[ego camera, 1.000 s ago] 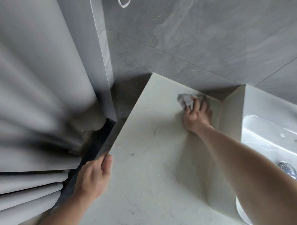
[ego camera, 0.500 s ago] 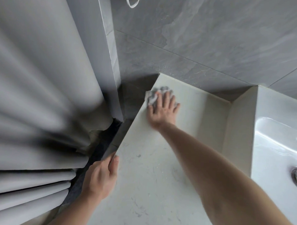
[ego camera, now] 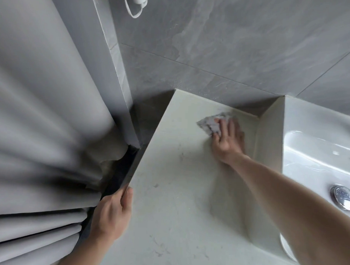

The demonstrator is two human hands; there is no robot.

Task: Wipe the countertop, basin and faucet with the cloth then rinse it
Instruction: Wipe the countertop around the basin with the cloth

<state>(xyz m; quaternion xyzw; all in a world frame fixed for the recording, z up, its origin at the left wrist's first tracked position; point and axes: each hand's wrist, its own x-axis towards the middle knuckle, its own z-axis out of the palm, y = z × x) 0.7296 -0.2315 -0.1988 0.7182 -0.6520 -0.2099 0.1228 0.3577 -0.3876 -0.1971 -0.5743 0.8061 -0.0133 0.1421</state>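
At a bathroom vanity, the right hand [ego camera: 227, 141] lies flat with fingers spread, pressing a mottled grey cloth [ego camera: 212, 124] onto the pale stone tabletop [ego camera: 177, 201]; part of the cloth pokes out beyond the fingertips toward the grey tiled wall [ego camera: 242, 45], close to the back edge of the surface. The left hand [ego camera: 112, 211] curls over the tabletop's near left edge, thumb on top and fingers wrapped out of sight beneath, gripping the slab and nothing else. Just right of the wiping hand, the raised side of a white basin [ego camera: 313, 125] meets the tabletop, and a chrome drain plug [ego camera: 343, 196] shines in its bowl beyond the right forearm. A sliver of metal at the basin's far right edge is too small to identify. Left of the gripping hand hang the folds of a grey curtain [ego camera: 41, 117]. Above both hands, a white looped cord [ego camera: 135, 6] hangs against the wall.
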